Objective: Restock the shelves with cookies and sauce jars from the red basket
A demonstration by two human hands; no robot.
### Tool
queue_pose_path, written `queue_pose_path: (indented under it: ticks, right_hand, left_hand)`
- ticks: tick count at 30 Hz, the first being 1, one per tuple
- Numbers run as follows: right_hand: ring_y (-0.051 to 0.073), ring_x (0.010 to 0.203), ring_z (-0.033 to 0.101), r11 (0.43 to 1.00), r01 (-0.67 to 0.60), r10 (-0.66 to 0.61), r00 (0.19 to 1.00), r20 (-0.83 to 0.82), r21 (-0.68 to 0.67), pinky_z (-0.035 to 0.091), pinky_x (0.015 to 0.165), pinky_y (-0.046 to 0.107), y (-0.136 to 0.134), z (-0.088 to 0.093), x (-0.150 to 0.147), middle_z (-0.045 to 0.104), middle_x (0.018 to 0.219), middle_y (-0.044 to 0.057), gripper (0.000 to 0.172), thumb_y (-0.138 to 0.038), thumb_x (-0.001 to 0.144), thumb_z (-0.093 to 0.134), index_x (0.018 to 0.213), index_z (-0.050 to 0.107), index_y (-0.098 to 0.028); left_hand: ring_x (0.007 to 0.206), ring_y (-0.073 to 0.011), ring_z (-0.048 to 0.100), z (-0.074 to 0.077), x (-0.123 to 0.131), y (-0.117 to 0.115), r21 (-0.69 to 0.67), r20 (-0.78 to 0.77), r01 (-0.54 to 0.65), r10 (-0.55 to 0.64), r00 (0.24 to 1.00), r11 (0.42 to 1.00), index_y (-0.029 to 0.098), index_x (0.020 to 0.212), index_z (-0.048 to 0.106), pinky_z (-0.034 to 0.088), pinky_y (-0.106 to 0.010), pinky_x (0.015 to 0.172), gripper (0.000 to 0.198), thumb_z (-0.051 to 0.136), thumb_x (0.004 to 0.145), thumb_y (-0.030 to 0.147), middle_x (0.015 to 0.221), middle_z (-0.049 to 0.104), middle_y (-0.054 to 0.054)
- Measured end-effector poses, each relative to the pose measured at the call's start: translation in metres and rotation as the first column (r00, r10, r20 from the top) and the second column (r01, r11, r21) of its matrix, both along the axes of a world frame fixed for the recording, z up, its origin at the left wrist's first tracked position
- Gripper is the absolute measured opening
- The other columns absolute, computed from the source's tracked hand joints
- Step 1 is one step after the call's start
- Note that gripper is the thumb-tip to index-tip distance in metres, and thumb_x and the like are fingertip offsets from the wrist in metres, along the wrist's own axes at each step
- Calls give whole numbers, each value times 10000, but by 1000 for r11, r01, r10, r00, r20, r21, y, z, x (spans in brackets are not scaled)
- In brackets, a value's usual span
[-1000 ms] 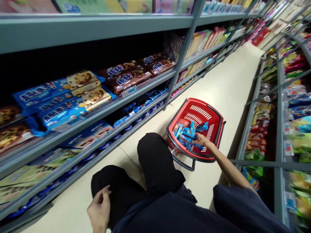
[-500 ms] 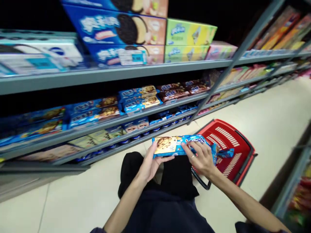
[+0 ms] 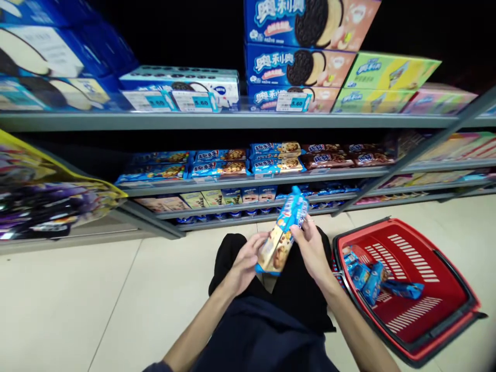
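Note:
Above my knees I hold a blue and cream cookie packet (image 3: 279, 238), tilted with its upper end leaning right. My left hand (image 3: 245, 262) is closed on its lower left side. My right hand (image 3: 311, 247) grips the upper right side, with the thumb across the front and a ring on one finger. To the right on the floor stands a red shopping basket (image 3: 418, 243). Several blue cookie packets (image 3: 372, 284) lie inside it, toward its left side.
Ahead, a grey shelf unit (image 3: 217, 121) holds boxes of sandwich cookies (image 3: 287, 66) with price tags. Below them lie rows of blue cookie packets (image 3: 220, 168) and brown cookie packets (image 3: 327, 159). Yellow-edged bags (image 3: 58, 191) stick out at the left. Pale tiles (image 3: 77, 299) cover the floor.
The cookie packet has turned from nearly level to steeply tilted between my hands. My view has swung left, so the shelf and basket appear further right, and more packets show in the basket.

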State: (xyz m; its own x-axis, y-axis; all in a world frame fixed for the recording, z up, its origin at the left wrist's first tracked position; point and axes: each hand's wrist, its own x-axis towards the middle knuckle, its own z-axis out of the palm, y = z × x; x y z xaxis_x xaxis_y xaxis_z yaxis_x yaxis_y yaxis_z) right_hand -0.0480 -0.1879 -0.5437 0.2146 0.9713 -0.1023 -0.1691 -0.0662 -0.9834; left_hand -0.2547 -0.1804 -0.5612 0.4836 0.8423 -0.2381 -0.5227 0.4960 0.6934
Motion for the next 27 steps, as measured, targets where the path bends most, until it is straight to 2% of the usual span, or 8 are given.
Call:
queue_pose_path:
  ticks: [2,4,8,11,14,18,22,27]
  right_hand:
    - [262,1304,668,998,-57,57,998,10,-26,542,1153,437,10,5,-7,645,1486,82,724,-501,901,788,1535,516,-282]
    - [266,1307,667,975,-220,223,972,80,-38,538,1153,435,18,15,-7,666,1460,74,712,-475,888,804,1521,549,-270]
    - [265,1337,639,881,-471,452,805,383,-48,497,1193,462,29,40,4,616,1523,56,671,-423,905,782,1527,565,-301]
    - [263,1364,614,944,-330,285,849,445,23,490,1197,467,31,44,19,589,1547,65,621,-449,932,744,1511,570,-304]
    - [257,1332,647,989,-126,105,964,246,72,530,1156,443,29,32,32,620,1509,83,574,-508,932,734,1439,586,-284]
    - [259,1275,684,999,-3,2,999,46,36,554,1130,439,30,13,37,677,1435,101,599,-520,873,805,1366,598,-251]
    - [269,1271,684,986,162,-163,987,16,32,511,1176,485,34,7,41,738,1322,95,585,-512,844,839,1315,631,-234]
    - [273,1269,685,987,147,-151,986,66,62,492,1198,489,38,7,45,747,1305,107,515,-540,860,812,1237,686,-213]
  left_hand:
    - [1323,-351,635,-2,1,1,80,-12,58,-58,998,995,216,1298,703,541,-444,1082,607,802,817,573,1460,636,-159]
    - [1243,-320,681,-4,2,10,125,-113,20,-5,994,992,218,1328,673,559,-429,1031,603,780,866,590,1436,650,-159]
    - [1061,-257,740,-2,9,34,119,-311,-169,199,929,978,167,1178,692,585,-358,947,613,923,737,525,1211,756,-132]
    - [946,-231,757,8,18,48,98,-293,-357,370,882,929,166,1083,673,610,-361,882,590,953,690,505,1090,777,-95]
    - [913,-210,764,15,27,56,54,-147,-487,489,860,872,213,1070,612,623,-408,888,577,912,726,566,1072,775,-45]
    - [1028,-192,754,14,30,63,64,-22,-460,462,887,886,230,1074,607,594,-417,996,506,876,788,549,1142,766,-39]
    - [972,-159,741,8,17,72,112,-78,-500,510,857,859,243,1200,639,593,-380,1001,558,915,760,448,1146,745,-24]
    - [1006,-165,725,7,7,75,148,-195,-514,534,823,845,246,1279,626,615,-329,932,628,924,743,381,1225,697,-46]
